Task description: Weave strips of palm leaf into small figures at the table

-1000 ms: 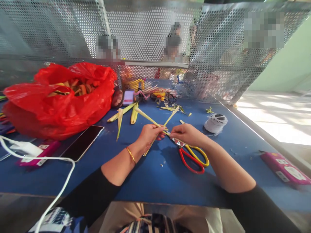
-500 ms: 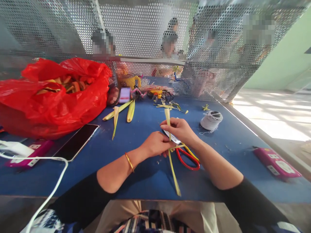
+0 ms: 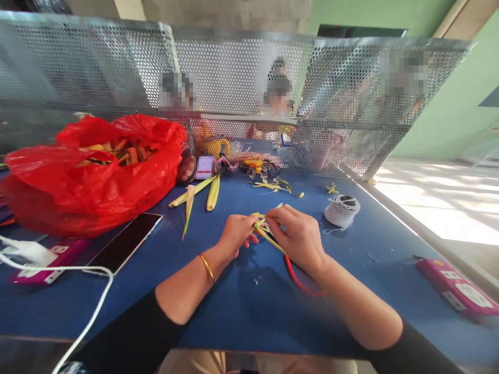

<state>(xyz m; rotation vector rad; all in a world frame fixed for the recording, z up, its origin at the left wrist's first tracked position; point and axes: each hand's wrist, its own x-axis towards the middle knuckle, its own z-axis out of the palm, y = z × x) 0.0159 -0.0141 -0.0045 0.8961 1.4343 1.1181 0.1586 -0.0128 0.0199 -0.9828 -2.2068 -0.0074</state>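
My left hand [image 3: 238, 232] pinches a pale yellow-green leaf strip [image 3: 268, 238] just above the middle of the blue table. Close to its right, my right hand [image 3: 298, 231] has its fingers closed on the same bundle of folded strips; its fingertips are partly hidden. Under my right hand and forearm lies a pair of scissors [image 3: 292, 272], of which mainly a red handle loop shows. Beyond my left hand rest several loose leaf pieces, among them a folded leaf [image 3: 212, 193] and a narrow leaf strip [image 3: 189, 208].
A red plastic bag [image 3: 140, 192] full of cut pieces fills the left. Near it lie a dark phone [image 3: 125, 243] and a white cable [image 3: 93, 306]. A spool of white string [image 3: 342, 210] and a magenta box [image 3: 458, 288] are at right. A perforated metal screen [image 3: 237, 78] stands behind.
The strips have been turned from upright to slanting, with the long tail no longer hanging toward me. My right hand has swung over the scissors, covering more of them. The camera view has tilted up.
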